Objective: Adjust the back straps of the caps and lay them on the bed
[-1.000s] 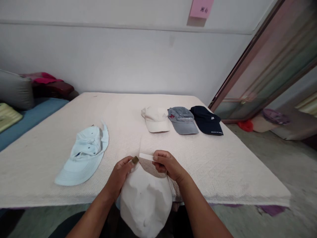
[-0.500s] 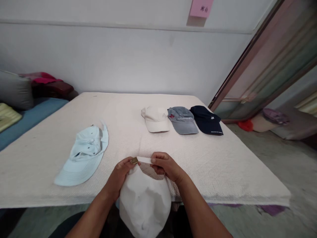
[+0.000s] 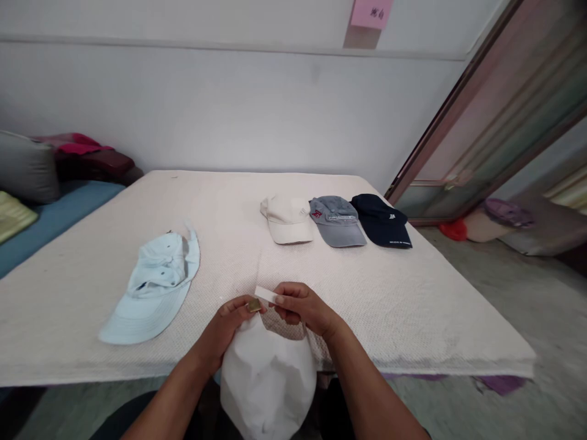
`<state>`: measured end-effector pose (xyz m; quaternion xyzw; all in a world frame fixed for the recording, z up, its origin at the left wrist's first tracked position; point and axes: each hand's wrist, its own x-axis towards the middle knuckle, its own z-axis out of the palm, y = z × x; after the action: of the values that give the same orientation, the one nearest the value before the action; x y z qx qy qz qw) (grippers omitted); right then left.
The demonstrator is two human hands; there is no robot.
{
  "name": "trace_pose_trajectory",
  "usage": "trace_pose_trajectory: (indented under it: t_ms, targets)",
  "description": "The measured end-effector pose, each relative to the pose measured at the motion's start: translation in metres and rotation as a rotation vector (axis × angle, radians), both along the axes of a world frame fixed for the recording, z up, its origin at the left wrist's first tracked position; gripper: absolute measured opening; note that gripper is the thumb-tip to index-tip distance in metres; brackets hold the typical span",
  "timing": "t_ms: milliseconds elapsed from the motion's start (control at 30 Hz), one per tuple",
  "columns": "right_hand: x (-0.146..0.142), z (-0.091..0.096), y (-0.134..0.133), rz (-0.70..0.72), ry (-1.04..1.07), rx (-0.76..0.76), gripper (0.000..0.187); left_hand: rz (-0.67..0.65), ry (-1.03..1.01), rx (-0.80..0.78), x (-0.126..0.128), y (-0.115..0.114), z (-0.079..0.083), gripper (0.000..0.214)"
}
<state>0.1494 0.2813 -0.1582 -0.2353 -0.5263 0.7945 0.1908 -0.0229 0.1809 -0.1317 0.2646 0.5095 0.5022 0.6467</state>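
Observation:
A white cap (image 3: pixel 268 379) hangs at the front edge of the table, its back opening turned upward. My left hand (image 3: pixel 233 321) is closed on the cap's left side, pinching a brass-coloured buckle (image 3: pixel 254 305) between thumb and finger. With thumb and fingers closed, my right hand (image 3: pixel 298 305) grips the cap's white strap (image 3: pixel 265 294), whose free end points left just above the buckle. Strap and buckle look apart. To the left on the table lies a light blue cap (image 3: pixel 158 284), its strap end sticking up.
Toward the back right sit a cream cap (image 3: pixel 288 219), a grey cap (image 3: pixel 338 221) and a navy cap (image 3: pixel 381 220) in a row. They rest on a table with a cream cloth (image 3: pixel 413 318). A wall stands behind, and a grey cushion (image 3: pixel 27 168) is at far left.
The strap's end has come away from the buckle and now tilts up to the left. My left hand and the buckle have shifted slightly right and down.

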Motion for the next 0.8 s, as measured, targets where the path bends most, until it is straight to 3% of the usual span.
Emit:
trace_pose_trajectory:
  t_ms: [367,800]
  targets:
    - [0.0001,-0.0019,0.0009,0.020,-0.010,-0.037,0.014,0.056,0.007,-0.004,0.0000,0.0007,-0.0027,0.013]
    - [-0.0019,-0.0026,0.0009,-0.006,-0.057,-0.026,0.016,0.071,0.018,-0.001,-0.0020,-0.0015,-0.0030,0.014]
